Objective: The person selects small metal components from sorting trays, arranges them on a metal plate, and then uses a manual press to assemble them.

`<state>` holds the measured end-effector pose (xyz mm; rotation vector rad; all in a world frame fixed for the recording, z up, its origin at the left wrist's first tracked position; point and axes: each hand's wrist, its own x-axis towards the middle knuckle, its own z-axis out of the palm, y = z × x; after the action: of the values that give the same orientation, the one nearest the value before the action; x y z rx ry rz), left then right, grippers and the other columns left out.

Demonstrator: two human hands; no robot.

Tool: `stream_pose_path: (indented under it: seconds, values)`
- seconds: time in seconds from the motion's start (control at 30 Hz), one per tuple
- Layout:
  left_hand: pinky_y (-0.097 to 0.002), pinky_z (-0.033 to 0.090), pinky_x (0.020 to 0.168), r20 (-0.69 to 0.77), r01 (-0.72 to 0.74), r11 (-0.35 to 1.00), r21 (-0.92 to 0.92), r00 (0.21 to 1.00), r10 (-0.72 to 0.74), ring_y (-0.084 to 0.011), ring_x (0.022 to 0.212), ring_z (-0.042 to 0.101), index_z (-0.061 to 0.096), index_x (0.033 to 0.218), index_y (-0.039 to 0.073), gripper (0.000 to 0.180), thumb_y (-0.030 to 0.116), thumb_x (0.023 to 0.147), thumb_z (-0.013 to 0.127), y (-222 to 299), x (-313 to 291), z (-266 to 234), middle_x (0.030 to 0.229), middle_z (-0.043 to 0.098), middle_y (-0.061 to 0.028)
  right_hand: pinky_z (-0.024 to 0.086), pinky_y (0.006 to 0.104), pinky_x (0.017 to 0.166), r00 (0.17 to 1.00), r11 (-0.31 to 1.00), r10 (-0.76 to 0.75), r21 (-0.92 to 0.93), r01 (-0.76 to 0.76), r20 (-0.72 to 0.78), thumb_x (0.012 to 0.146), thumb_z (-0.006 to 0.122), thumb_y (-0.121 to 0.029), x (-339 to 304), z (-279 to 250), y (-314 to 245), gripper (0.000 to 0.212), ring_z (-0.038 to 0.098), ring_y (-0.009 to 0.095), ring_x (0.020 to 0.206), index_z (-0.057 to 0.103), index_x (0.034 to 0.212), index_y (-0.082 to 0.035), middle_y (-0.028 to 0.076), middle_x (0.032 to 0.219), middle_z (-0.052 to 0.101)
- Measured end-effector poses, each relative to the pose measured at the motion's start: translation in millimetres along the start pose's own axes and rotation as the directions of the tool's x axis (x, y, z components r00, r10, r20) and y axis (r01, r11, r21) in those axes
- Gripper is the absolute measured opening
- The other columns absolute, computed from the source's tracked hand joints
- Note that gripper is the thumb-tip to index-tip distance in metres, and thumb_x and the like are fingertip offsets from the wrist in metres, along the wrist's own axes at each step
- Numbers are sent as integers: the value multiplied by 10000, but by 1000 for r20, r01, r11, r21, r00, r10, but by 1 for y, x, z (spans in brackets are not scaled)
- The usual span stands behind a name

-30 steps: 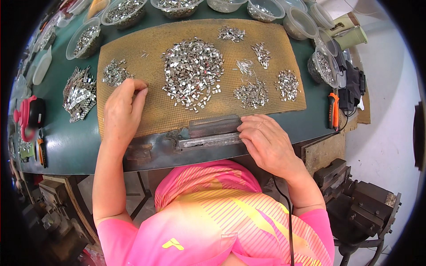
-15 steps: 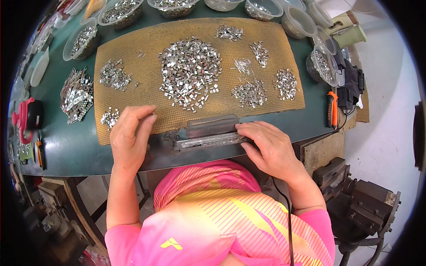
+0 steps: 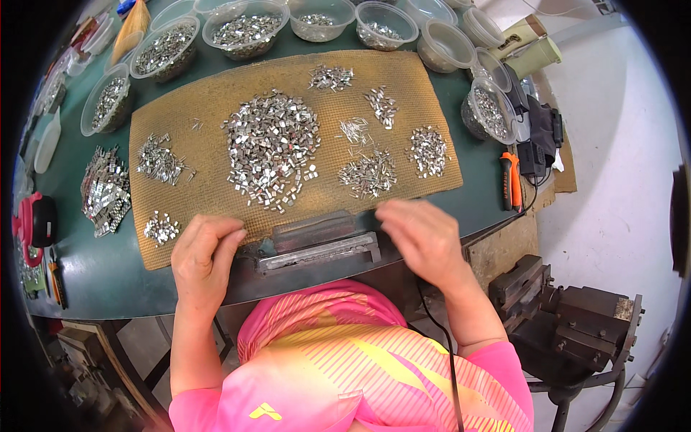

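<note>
Watching the near edge first, I note the main risk: the grey metal fixture [image 3: 317, 243] sits at the very lip of the green worktop [image 3: 108, 277], partly overhanging it, between my two hands. A sideways push from either hand could slide it off toward my lap.

My left hand [image 3: 204, 261] rests flat on the corner of the tan perforated mat [image 3: 209, 162], fingers [image 3: 229, 243] together and curled down, touching the left end of the fixture; it holds nothing that I can see. My right hand [image 3: 425, 237] hovers just right of the fixture, blurred, fingers loosely spread; I cannot tell whether it pinches a part.

Just beyond the fingers lies the large heap of small silver clips [image 3: 272, 147]. A careless sweep would mix it with the smaller piles [image 3: 368, 175] beside it.

Open room: bare mat immediately ahead of both hands. Farther out, clear plastic bowls [image 3: 246, 27] line the far rim; an orange-handled tool [image 3: 511, 180] lies to the right.
</note>
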<state>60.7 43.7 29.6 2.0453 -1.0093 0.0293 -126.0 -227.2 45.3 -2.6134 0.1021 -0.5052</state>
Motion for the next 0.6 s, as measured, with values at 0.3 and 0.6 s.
stream_pose_path:
  seconds: [0.3, 0.6]
  values:
    - [-358, 530, 684, 49, -10, 996, -87, 999, 15, -287, 791, 680, 707, 963, 19, 122, -27, 857, 748, 23, -2, 15, 880, 702, -121, 553, 364, 701, 996, 971, 52, -229, -67, -71, 855, 774, -61, 23, 6, 41, 128, 699, 263, 812, 720, 971, -70, 66, 918, 694]
    - [-385, 525, 757, 148, -92, 946, -309, 979, 144, -299, 864, 657, 681, 975, 37, 165, 2, 837, 763, 33, -12, 38, 961, 693, -98, 537, 362, 608, 994, 954, -74, -296, 48, -77, 872, 743, -59, 25, 10, 53, 100, 671, 243, 702, 660, 924, -79, 41, 856, 648]
